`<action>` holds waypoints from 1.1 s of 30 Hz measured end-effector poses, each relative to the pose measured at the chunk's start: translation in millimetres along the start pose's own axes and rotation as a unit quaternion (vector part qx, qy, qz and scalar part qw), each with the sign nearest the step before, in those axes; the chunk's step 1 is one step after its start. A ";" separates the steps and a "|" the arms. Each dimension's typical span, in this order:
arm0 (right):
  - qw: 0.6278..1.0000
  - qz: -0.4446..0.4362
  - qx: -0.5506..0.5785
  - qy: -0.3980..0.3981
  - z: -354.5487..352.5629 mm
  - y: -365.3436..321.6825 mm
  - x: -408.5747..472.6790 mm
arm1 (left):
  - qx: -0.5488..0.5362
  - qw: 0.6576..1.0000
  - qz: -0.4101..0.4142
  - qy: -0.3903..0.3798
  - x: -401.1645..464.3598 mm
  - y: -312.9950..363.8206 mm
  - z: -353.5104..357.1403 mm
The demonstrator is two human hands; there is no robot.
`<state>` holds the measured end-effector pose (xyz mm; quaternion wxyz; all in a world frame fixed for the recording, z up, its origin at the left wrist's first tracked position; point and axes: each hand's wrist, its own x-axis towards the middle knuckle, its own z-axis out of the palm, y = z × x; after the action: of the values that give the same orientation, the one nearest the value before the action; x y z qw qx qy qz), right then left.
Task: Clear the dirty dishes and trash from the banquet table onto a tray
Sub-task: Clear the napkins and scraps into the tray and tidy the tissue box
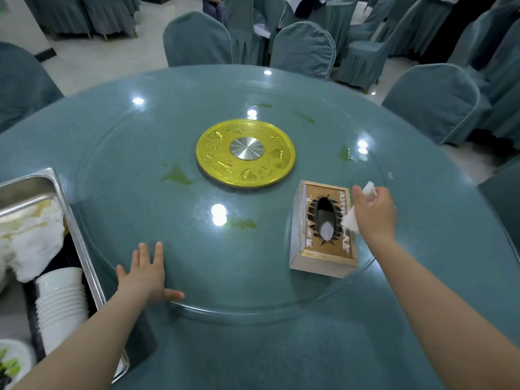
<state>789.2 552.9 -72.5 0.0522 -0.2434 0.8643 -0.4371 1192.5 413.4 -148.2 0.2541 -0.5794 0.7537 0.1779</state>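
— What's the right hand doing, there at the right of the frame?

— Its fingers are curled round a crumpled white tissue; bits of it stick out above and below the fist. The hand hovers just over the right edge of the wooden tissue box, which sits on the glass turntable at lower right of centre.

— And the left hand?

— Flat on the glass at lower left of centre, fingers straight and spread apart, holding nothing.

— Where's the tray?

— The steel tray lies at the left edge of the frame, on the counter beside the turntable. In it I see a stack of white cups lying on its side, and a heap of used white napkins above that. A white dish with greens shows in the lower left corner.

— Anything else on the glass?

— A gold disc with a silver hub in the centre, and green smears scattered around it. Covered chairs ring the counter along the top of the frame.
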 end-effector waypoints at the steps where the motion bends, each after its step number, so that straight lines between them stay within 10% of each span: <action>1: 1.000 0.003 -0.024 0.009 -3.6 0.5 3.4 | 0.000 1.000 0.000 0.000 -0.7 1.3 0.1; 7: 0.979 -0.094 -0.141 -0.111 7.7 7.6 14.9 | 0.006 1.000 -0.001 -0.005 -2.2 7.5 2.1; 17: 0.797 -0.154 -0.530 -0.245 54.4 -2.0 12.0 | 0.019 1.000 -0.005 -0.005 0.1 11.4 2.7; 33: 0.829 -0.186 -0.494 -0.187 66.4 4.3 8.0 | 0.011 1.000 -0.001 0.006 3.7 8.8 6.1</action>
<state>800.7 502.7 -115.5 0.0038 -0.4701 0.8769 0.1005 1184.3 416.2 -155.6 0.2557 -0.5782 0.7568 0.1661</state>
